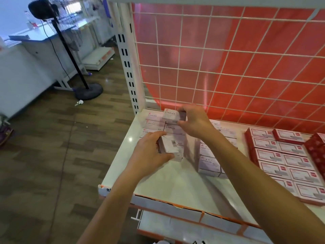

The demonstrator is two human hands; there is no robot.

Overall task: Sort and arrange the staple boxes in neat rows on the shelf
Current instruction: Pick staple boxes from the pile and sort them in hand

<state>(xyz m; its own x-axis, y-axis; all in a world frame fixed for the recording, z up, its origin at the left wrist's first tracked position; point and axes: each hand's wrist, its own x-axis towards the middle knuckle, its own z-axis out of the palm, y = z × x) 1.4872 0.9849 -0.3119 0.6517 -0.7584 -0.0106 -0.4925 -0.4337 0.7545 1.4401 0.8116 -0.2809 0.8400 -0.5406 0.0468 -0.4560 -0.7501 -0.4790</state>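
Note:
Pale lilac staple boxes [152,124] lie flat in rows at the back left corner of the white shelf [175,180]. My right hand [195,120] grips one staple box [171,115] between thumb and fingers just above those rows. My left hand [151,152] holds a small stack of staple boxes [171,147], barcode side up, in front of the rows. More lilac boxes [209,161] stand to the right, partly hidden behind my right forearm.
Red and white boxes [288,155] fill the shelf's right side. A white wire grid with a red backing [228,59] closes the back. Left of the shelf post are wood floor, a black stand [88,92] and a white counter [26,55].

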